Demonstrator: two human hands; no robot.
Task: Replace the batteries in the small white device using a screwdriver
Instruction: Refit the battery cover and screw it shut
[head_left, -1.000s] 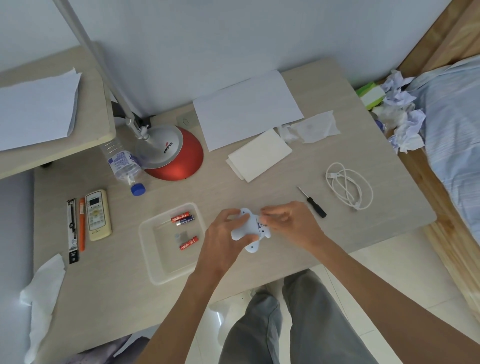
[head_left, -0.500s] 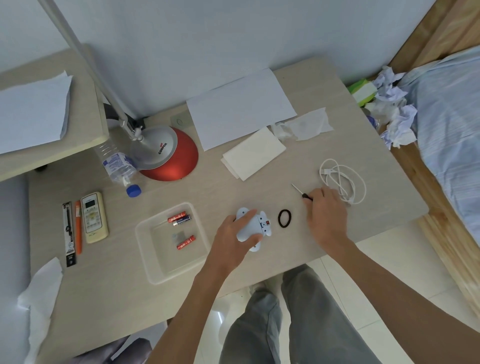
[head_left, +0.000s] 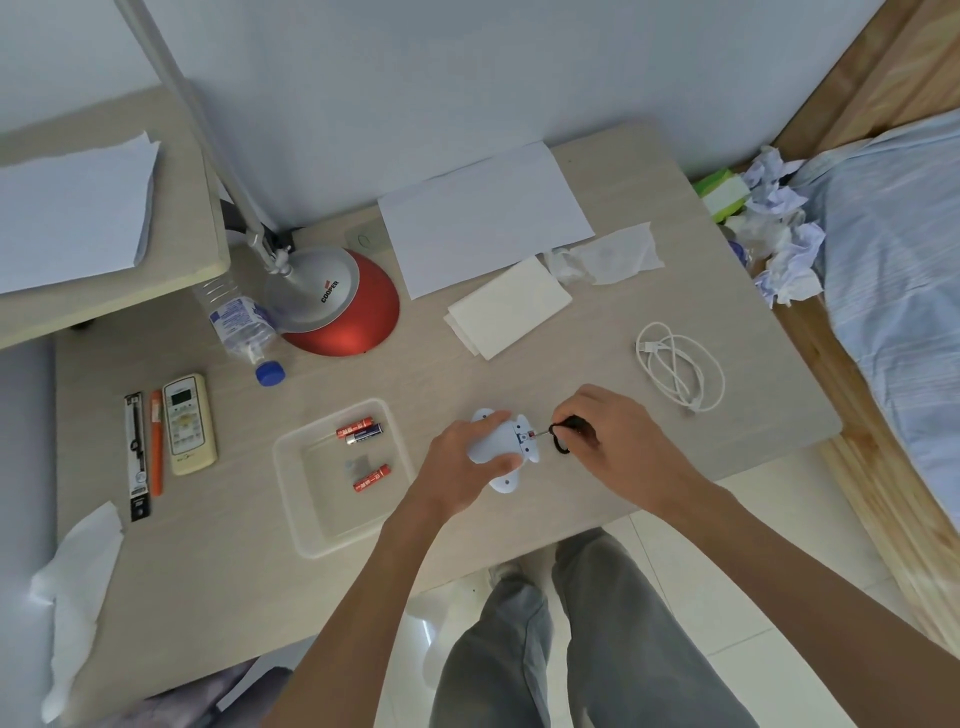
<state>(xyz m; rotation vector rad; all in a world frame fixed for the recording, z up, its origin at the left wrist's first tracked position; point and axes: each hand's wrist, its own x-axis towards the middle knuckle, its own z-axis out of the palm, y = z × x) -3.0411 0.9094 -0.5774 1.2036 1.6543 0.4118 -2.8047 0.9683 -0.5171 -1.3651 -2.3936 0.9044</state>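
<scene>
Small white device (head_left: 501, 441) is near the front edge of the surface (head_left: 519, 374), just right of a clear tray (head_left: 291, 467). Left hand (head_left: 462, 462) grips the device, fingers and thumb curled round its body. Right hand (head_left: 618, 441) pinches the screwdriver (head_left: 570, 422), shaft pointing left with the tip at the device's right end. A black ring (head_left: 560, 448) lies by the right fingers. Three batteries (head_left: 358, 431) are in the tray.

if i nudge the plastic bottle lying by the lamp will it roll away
Probably: the bottle lies on its side, so its round body should roll easily, though the lamp base beside it would likely block it that way. It looks clear with no obvious liquid, so probably light.
</scene>
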